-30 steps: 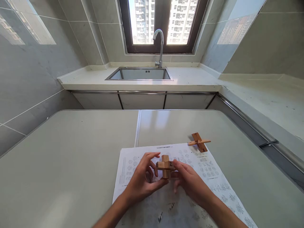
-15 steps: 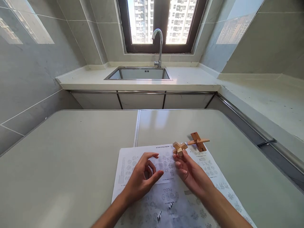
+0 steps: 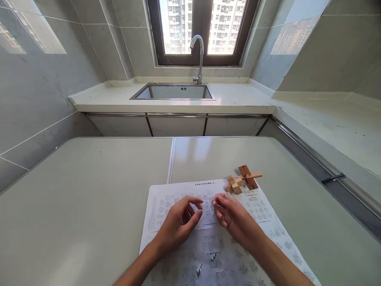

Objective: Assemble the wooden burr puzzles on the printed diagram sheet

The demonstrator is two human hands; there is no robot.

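A small wooden cross puzzle lies on the far right part of a printed instruction sheet. Right beside it sits a second wooden puzzle with a light rod through it. My left hand hovers over the sheet with its fingers loosely curled and nothing in them. My right hand is next to it, fingers loosely apart, also holding nothing, a short way in front of the small puzzle.
The sheet lies on a pale grey table with a seam down its middle. Beyond it are a counter with a steel sink, a tap and a window. A second counter runs along the right.
My right hand carried the small wooden puzzle away from both hands to the far right, set it down beside the other puzzle, then drew back with nothing in it. The left hand barely moved.
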